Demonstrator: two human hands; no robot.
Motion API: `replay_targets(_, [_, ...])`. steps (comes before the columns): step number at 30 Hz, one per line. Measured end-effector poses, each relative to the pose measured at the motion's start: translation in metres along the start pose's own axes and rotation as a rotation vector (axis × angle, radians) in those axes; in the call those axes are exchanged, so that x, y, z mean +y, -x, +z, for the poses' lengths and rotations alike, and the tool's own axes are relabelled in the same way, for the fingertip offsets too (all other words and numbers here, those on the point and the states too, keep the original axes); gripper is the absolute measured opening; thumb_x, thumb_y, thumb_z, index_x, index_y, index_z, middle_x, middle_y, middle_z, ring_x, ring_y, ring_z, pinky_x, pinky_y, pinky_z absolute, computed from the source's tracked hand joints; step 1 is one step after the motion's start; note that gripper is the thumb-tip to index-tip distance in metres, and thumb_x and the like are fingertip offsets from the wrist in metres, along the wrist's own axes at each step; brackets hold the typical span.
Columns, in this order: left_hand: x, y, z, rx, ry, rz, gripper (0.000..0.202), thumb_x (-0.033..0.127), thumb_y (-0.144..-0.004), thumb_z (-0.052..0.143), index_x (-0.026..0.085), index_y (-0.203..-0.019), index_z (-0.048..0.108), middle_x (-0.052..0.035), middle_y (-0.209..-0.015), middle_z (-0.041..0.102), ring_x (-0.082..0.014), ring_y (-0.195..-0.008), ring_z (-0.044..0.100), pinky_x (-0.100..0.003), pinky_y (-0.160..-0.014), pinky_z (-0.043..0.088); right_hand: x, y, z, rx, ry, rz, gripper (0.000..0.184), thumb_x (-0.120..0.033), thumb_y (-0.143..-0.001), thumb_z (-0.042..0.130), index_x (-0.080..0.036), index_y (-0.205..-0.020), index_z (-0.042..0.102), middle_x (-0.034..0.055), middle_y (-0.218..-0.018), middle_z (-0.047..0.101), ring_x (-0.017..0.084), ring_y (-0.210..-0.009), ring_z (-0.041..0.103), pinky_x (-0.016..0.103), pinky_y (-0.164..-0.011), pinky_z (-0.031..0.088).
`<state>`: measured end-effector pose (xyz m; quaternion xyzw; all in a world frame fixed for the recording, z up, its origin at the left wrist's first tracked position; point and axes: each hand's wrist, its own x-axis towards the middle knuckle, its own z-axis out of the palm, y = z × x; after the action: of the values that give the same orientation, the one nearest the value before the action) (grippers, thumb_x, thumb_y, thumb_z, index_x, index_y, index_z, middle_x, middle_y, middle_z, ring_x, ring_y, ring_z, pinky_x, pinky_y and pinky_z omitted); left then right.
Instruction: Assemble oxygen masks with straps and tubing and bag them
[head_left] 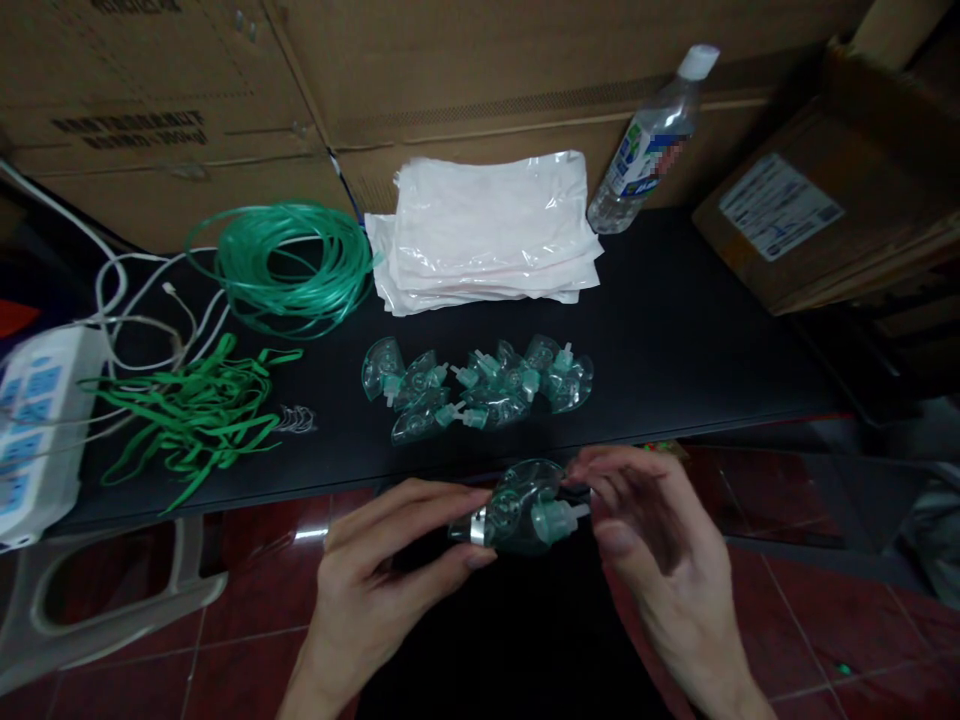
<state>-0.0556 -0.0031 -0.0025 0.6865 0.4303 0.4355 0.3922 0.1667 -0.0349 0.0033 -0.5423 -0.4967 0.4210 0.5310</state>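
Note:
Both hands hold one clear green face mask just in front of the black table's near edge. My left hand pinches the mask's left side, where a metal nose clip shows. My right hand grips its right side by the green connector. On the table behind lie several more masks in a loose pile.
A coil of green tubing, green elastic straps, small metal clips, a stack of clear plastic bags and a water bottle lie on the table. A white power strip is at the left. Cardboard boxes stand behind.

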Motion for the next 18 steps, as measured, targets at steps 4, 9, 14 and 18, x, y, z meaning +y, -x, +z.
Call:
replay_targets(4, [-0.004,-0.002,-0.002,-0.046,-0.002,0.04,0.031,0.021,-0.085,0.084,0.028,-0.115,0.08,-0.0017,-0.107,0.081,-0.0146,-0.093,0.077,-0.02,-0.082,0.061,-0.004,-0.007,-0.002,-0.131,0.011,0.123,0.016,-0.043,-0.09,0.078,-0.027,-0.094,0.077,0.0002,-0.089,0.077,0.015,-0.086,0.073,0.018,-0.078,0.059])
replay_targets(9, [-0.01,-0.004,-0.001,-0.114,0.039,0.04,0.034,0.019,-0.086,0.083,0.029,-0.119,0.079,-0.0036,-0.114,0.079,-0.0167,-0.101,0.075,-0.025,-0.089,0.062,0.001,-0.009,0.003,-0.064,-0.153,0.216,0.041,-0.029,-0.078,0.09,-0.031,-0.114,0.069,-0.0003,-0.108,0.077,0.016,-0.098,0.075,0.024,-0.087,0.06])
replay_targets(14, [-0.013,-0.006,0.002,-0.172,0.106,0.008,0.035,0.017,-0.088,0.08,0.03,-0.12,0.079,-0.0058,-0.114,0.079,-0.0193,-0.102,0.076,-0.03,-0.089,0.064,-0.003,-0.013,0.006,-0.222,-0.138,0.277,0.022,-0.024,-0.082,0.086,-0.027,-0.1,0.073,0.0003,-0.104,0.077,0.015,-0.095,0.075,0.024,-0.085,0.06])
replay_targets(18, [-0.015,-0.008,0.003,-0.156,0.142,-0.1,0.031,0.022,-0.086,0.083,0.03,-0.117,0.081,-0.0075,-0.108,0.081,-0.0217,-0.097,0.078,-0.031,-0.084,0.065,-0.007,-0.019,0.004,-0.384,-0.082,0.367,0.005,-0.025,-0.088,0.077,-0.023,-0.092,0.077,0.0018,-0.096,0.079,0.018,-0.093,0.074,0.029,-0.086,0.058])
